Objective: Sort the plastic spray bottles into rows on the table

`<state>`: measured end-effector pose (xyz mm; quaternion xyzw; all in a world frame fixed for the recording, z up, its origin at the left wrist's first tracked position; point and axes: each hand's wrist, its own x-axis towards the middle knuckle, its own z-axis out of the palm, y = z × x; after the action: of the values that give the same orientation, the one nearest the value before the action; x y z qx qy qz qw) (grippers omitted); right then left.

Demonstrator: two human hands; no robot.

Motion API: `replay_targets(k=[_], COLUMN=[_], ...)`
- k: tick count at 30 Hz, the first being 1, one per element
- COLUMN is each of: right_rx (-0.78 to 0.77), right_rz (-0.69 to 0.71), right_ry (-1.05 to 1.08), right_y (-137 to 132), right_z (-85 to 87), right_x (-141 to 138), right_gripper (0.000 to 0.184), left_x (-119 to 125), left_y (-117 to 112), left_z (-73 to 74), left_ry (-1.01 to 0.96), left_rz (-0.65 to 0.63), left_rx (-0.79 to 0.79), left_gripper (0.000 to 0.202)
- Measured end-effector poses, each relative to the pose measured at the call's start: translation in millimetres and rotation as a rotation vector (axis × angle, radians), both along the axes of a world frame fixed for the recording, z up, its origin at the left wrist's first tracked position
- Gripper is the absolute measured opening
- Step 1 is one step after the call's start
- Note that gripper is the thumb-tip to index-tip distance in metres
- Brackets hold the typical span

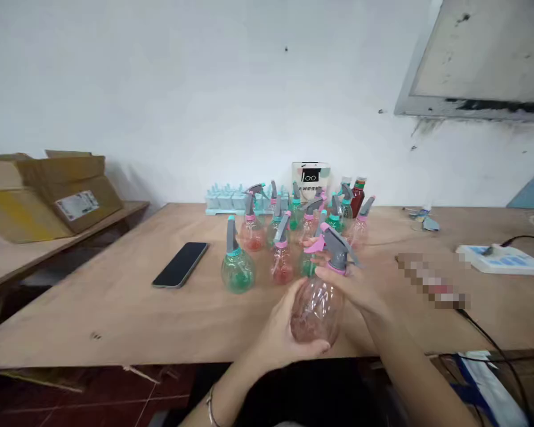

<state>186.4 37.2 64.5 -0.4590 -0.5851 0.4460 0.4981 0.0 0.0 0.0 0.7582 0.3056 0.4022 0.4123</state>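
I hold a clear pink spray bottle above the near edge of the wooden table. My left hand cups its round body from the left and below. My right hand grips the grey trigger head with its pink collar. Behind it stand several more spray bottles, a green one nearest on the left and a pink one beside it.
A black phone lies left of the bottles. Pale blue trays, a white box and a dark red bottle stand by the wall. A power strip with cables sits right. A cardboard box rests on the left bench.
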Motion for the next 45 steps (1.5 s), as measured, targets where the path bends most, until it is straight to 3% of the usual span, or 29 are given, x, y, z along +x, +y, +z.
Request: replay_targets(k=[3,4,5,7,9,12,15,18,21,25,32,38,45], right_rx=[0.112,0.132,0.142,0.142,0.161,0.197,0.187,0.161,0.139,0.127,0.153,0.234,0.151], right_rz=[0.079,0.108,0.139,0.203,0.283,0.398,0.459,0.491,0.527,0.559,0.57,0.375,0.506], right_ry=[0.188,0.242,0.297,0.38,0.452,0.553,0.611,0.604,0.577,0.537,0.526,0.583,0.555], right_y=[22,28,33,42,49,59,71,80,78,70,75,62,61], right_z=[7.5,10.0,12.5,16.5,17.7,10.1,-6.5,-19.4,-19.7,-14.8,-29.7,-22.9,-20.5], right_x=[-3,-2,-2,2,6,11,18,23,23,17,13,11,1], right_gripper=[0.055,0.053,0.05,0.042,0.035,0.025,0.026,0.035,0.041,0.04,0.022,0.025,0.037], left_x=[-39,-55,-73,-109,-139,-156,-141,-118,-100,-93,-108,-115,-114], left_y=[15,23,35,60,84,103,105,109,121,134,134,135,135], left_z=[34.1,43.8,52.0,61.7,60.0,36.7,7.1,-6.3,-5.5,-7.8,-18.9,-21.1,-18.2], left_ry=[0.052,-0.061,-0.209,-0.62,-0.742,-0.367,-0.168,-0.168,-0.147,-0.163,-0.084,-0.02,0.011], left_rz=[0.161,0.33,0.531,0.95,0.905,0.584,0.527,0.578,0.607,0.611,0.473,0.471,0.486], left_rx=[0.214,0.32,0.415,0.614,0.688,0.431,0.23,0.132,0.102,0.147,0.143,0.182,0.202], left_gripper=[0.071,0.047,0.036,0.039,0.043,0.071,0.076,0.06,0.05,0.05,0.058,0.055,0.056])
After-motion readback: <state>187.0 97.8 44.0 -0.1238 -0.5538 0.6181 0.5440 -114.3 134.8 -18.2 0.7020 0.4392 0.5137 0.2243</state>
